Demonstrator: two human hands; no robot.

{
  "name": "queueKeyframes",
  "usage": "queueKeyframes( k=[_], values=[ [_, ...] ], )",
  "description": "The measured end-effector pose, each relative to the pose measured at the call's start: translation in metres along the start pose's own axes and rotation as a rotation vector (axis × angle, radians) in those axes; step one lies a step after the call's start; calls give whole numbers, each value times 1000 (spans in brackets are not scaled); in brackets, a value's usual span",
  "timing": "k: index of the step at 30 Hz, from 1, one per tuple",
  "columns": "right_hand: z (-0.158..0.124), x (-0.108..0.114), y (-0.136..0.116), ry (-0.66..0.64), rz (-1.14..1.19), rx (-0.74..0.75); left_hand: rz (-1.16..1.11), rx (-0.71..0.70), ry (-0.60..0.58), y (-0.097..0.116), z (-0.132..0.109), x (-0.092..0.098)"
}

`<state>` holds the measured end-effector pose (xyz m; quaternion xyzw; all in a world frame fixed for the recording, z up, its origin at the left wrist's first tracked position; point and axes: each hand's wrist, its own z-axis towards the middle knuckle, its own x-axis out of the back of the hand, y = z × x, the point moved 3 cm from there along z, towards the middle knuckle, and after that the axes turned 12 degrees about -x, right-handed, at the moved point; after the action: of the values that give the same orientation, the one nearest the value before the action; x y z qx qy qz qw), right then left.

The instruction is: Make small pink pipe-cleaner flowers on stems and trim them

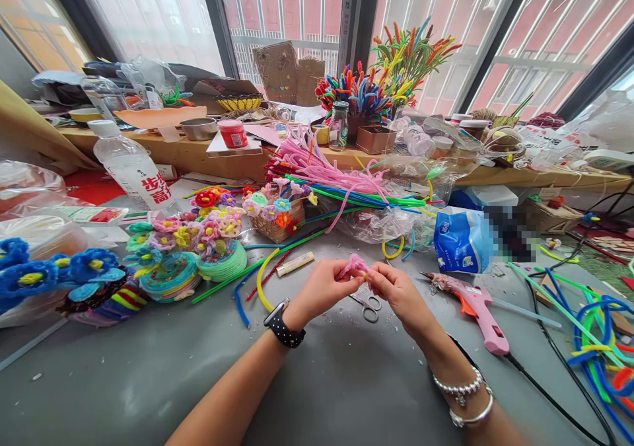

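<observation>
Both hands meet over the middle of the grey table. My left hand [327,282], with a watch on its wrist, is closed on a small pink pipe-cleaner flower [355,265]. My right hand [396,291] pinches the same flower from the other side, near a tiny yellow spot. The fingers hide part of it. Just under the hands lie small scissors [369,307]. A pink hot glue gun [473,307] rests to the right of my right hand. Left of my left hand are a cream-coloured stick [296,264] and a yellow pipe cleaner [266,281].
Finished pipe-cleaner flowers [168,241] in pots stand at the left, near a water bottle [129,162]. A pink pipe-cleaner bundle [317,162] lies behind the hands. To the right are a blue tissue pack [460,241], tangled pipe cleaners [594,327] and the gun's black cord [549,396].
</observation>
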<state>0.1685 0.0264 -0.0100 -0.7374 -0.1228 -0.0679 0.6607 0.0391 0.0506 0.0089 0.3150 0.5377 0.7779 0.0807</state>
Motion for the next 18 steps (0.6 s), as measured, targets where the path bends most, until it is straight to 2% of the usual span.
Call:
queueKeyframes(
  k=[7, 13, 18],
  values=[
    [-5, 4, -2, 8, -25, -19, 5, -30, 36, 5, -1, 1],
    [-6, 13, -7, 45, -59, -4, -61, -57, -46, 8, -1, 1],
    [-7, 7, -9, -7, -107, -9, -68, -46, -76, 6, -1, -1]
  ],
)
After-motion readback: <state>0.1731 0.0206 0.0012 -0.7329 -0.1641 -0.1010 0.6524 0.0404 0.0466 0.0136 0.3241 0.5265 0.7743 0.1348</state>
